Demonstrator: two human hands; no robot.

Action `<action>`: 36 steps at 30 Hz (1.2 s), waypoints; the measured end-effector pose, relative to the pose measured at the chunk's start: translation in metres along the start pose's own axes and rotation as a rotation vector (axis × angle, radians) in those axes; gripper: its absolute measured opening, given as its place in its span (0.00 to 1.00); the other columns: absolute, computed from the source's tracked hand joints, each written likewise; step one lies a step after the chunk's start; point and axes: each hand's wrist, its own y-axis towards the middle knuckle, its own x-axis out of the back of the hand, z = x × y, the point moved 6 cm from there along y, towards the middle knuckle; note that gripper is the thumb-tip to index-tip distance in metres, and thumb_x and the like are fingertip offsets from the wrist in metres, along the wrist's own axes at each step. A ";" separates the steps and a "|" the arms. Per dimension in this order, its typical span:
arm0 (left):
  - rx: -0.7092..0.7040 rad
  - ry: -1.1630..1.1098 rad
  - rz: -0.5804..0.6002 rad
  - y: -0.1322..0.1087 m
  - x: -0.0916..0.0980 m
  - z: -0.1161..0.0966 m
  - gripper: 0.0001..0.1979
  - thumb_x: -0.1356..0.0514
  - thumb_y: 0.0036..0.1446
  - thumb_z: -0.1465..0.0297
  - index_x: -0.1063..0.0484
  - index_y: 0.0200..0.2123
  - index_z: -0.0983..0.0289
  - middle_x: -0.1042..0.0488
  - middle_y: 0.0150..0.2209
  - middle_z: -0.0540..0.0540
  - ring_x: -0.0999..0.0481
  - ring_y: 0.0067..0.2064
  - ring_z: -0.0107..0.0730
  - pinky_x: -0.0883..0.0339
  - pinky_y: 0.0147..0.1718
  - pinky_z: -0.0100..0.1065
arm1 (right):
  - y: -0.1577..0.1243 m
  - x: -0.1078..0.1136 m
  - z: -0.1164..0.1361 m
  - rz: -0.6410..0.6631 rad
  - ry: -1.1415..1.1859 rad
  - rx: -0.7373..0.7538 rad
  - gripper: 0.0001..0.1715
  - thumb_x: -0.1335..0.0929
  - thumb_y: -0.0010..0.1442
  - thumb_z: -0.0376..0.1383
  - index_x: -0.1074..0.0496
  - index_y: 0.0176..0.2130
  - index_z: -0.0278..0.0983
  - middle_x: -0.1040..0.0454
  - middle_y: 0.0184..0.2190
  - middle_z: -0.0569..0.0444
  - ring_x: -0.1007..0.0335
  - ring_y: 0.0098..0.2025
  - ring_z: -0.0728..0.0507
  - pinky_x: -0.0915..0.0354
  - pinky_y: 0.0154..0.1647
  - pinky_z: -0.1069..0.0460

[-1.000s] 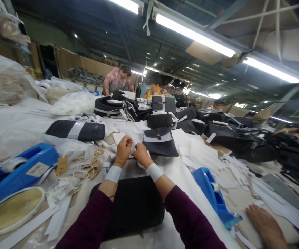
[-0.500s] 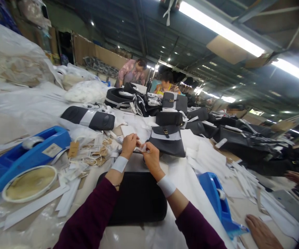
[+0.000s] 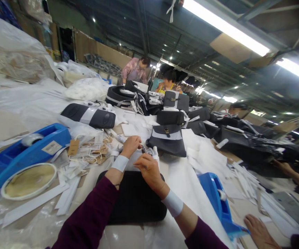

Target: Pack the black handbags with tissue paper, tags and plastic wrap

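Note:
A flat black bag or case (image 3: 136, 204) with rounded corners lies in front of me, under my forearms. Just above its far edge, my left hand (image 3: 131, 147) is closed with its fingertips pinched near a small dark part; what it grips is too small to name. My right hand (image 3: 149, 169) hovers over the far edge, thumb and fingers pressed together, their contents hidden. Between and behind the hands is a small heap of grey and white wrapping (image 3: 152, 152). Both wrists wear pale bands.
Blue tape dispensers stand left (image 3: 27, 152) and right (image 3: 214, 200). A round tin (image 3: 29, 181), paper tags (image 3: 96, 150) and white strips lie left. A black buckled bag (image 3: 167, 138) and more bags are beyond. A co-worker's hand (image 3: 260, 230) rests at right; people work behind.
My right hand has drawn back toward me, away from the left, and the whitish scrap between them no longer shows. At right, a co-worker's other hand has reached to a black bag.

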 end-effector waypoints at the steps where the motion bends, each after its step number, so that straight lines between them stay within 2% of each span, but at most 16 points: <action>1: -0.001 0.039 0.009 0.000 -0.001 -0.001 0.16 0.54 0.61 0.66 0.28 0.30 0.63 0.22 0.24 0.53 0.22 0.31 0.33 0.33 0.33 0.31 | -0.003 0.000 0.004 0.002 -0.024 0.042 0.11 0.34 0.61 0.27 0.26 0.28 0.38 0.29 0.29 0.54 0.34 0.35 0.46 0.38 0.37 0.51; 6: -0.008 0.206 0.049 0.000 -0.004 -0.005 0.17 0.52 0.61 0.67 0.27 0.26 0.62 0.22 0.25 0.55 0.23 0.35 0.36 0.34 0.36 0.32 | -0.023 -0.002 0.026 0.038 -0.223 0.204 0.14 0.37 0.65 0.28 0.25 0.31 0.37 0.29 0.28 0.53 0.37 0.33 0.47 0.40 0.33 0.52; 12: -0.008 0.316 0.091 -0.004 -0.008 -0.008 0.16 0.51 0.61 0.68 0.25 0.28 0.63 0.21 0.30 0.56 0.24 0.38 0.37 0.35 0.41 0.35 | -0.053 -0.011 0.046 0.174 -0.310 0.314 0.14 0.39 0.66 0.29 0.26 0.34 0.37 0.28 0.29 0.53 0.38 0.33 0.47 0.41 0.32 0.51; 18: -0.018 0.365 0.084 -0.003 -0.011 -0.007 0.18 0.52 0.62 0.67 0.24 0.27 0.63 0.21 0.32 0.58 0.24 0.39 0.39 0.35 0.41 0.37 | -0.070 -0.013 0.051 0.255 -0.293 0.326 0.13 0.39 0.66 0.29 0.26 0.37 0.35 0.27 0.33 0.52 0.35 0.37 0.46 0.39 0.34 0.51; 24: -0.046 0.377 0.021 -0.007 -0.008 -0.012 0.17 0.51 0.62 0.66 0.24 0.30 0.64 0.22 0.32 0.59 0.24 0.38 0.39 0.35 0.39 0.37 | -0.086 -0.020 0.056 0.336 -0.319 0.313 0.12 0.39 0.67 0.31 0.27 0.37 0.35 0.27 0.35 0.51 0.36 0.39 0.46 0.40 0.33 0.51; 30: -0.166 0.302 -0.071 -0.011 -0.004 -0.033 0.12 0.48 0.62 0.67 0.25 0.32 0.63 0.22 0.32 0.56 0.25 0.38 0.38 0.35 0.39 0.35 | -0.105 -0.031 0.057 0.413 -0.338 0.323 0.09 0.38 0.67 0.34 0.29 0.36 0.35 0.28 0.35 0.52 0.37 0.39 0.46 0.40 0.34 0.51; 33: -0.291 0.230 -0.066 -0.023 -0.001 -0.049 0.10 0.46 0.62 0.69 0.26 0.33 0.63 0.22 0.34 0.55 0.25 0.38 0.34 0.34 0.41 0.33 | -0.107 -0.033 0.056 0.400 -0.341 0.317 0.11 0.38 0.67 0.33 0.30 0.34 0.35 0.29 0.34 0.53 0.38 0.39 0.46 0.41 0.34 0.51; 36: -0.421 0.189 -0.017 -0.062 0.006 -0.053 0.07 0.43 0.60 0.72 0.25 0.32 0.64 0.23 0.36 0.54 0.25 0.43 0.34 0.34 0.45 0.33 | -0.107 -0.033 0.055 0.370 -0.339 0.315 0.12 0.38 0.67 0.33 0.32 0.31 0.36 0.30 0.33 0.53 0.39 0.39 0.46 0.41 0.34 0.51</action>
